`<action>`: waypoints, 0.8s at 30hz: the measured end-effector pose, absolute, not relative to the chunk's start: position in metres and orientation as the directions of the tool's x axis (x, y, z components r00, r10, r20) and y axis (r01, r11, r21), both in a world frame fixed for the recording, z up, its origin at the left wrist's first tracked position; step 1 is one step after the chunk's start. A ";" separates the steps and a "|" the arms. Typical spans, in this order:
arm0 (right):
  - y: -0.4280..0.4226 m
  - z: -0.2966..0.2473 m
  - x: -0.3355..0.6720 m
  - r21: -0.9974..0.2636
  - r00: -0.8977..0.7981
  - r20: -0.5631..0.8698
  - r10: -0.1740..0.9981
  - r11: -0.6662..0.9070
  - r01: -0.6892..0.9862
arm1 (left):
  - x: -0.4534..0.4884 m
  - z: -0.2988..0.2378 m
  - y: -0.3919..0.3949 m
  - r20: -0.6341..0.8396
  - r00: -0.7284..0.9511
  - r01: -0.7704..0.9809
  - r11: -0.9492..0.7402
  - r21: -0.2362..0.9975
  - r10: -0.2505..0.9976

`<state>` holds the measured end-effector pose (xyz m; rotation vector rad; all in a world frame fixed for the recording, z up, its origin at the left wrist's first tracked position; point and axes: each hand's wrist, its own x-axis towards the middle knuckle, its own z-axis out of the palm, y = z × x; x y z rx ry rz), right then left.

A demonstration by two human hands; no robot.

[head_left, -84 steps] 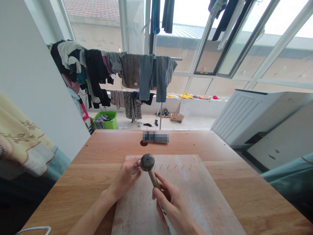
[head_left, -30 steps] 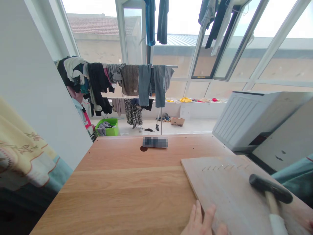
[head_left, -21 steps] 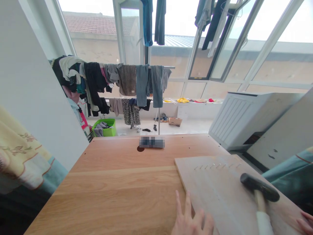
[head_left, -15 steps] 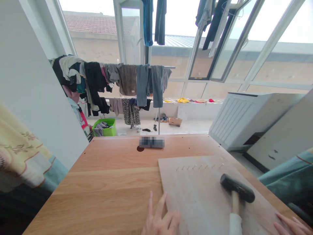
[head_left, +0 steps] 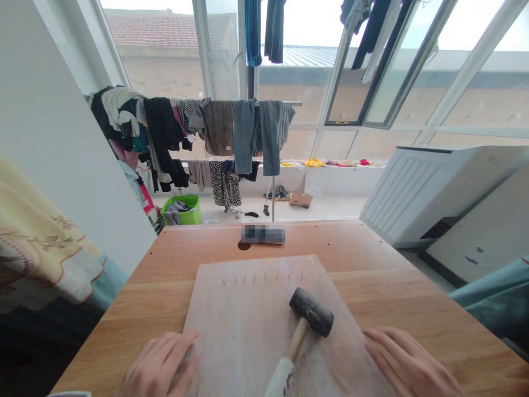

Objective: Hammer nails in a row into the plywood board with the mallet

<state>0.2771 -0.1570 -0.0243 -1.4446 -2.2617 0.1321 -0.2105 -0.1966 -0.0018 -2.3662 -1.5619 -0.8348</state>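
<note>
A pale wooden board (head_left: 231, 336) lies on the table, with a row of several thin nails (head_left: 265, 276) standing up near its far edge, some tilted. Across its right half rests a mallet (head_left: 311, 311) with a black head and a wooden handle that ends in a white grip; neither hand touches it. My left hand (head_left: 159, 364) grips the left edge of the board and is slightly blurred. At the opposite edge, my right hand (head_left: 407, 358) holds the board with its fingers and thumb close to the side.
The wooden table (head_left: 136, 309) has a pixelated box-like item (head_left: 263, 234) beside a dark round hole near its far edge. Beyond stand a laundry rack with clothes (head_left: 217, 127) and a green basket (head_left: 190, 212). A white cabinet-like piece (head_left: 407, 193) is at right; a curtain hangs at left.
The board has slid left and turned to lie straighter before me, carrying the nails and mallet. My left hand has moved left with its edge; my right hand has come further into view.
</note>
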 end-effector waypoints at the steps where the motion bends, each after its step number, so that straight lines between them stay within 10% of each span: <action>1: -0.142 -0.008 0.263 -0.388 -0.279 0.302 0.912 0.384 0.838 | -0.210 0.002 -0.188 0.497 0.236 0.890 -0.391 0.234 0.835; 7: -0.041 0.042 0.181 -0.559 -0.380 0.190 0.905 0.418 0.716 | -0.185 0.024 -0.105 0.271 0.094 0.749 -0.247 0.614 0.958; 24: -0.015 0.063 0.129 -0.466 -0.553 0.124 0.824 0.541 0.700 | -0.157 0.015 -0.060 0.264 0.198 0.622 -0.329 0.711 0.944</action>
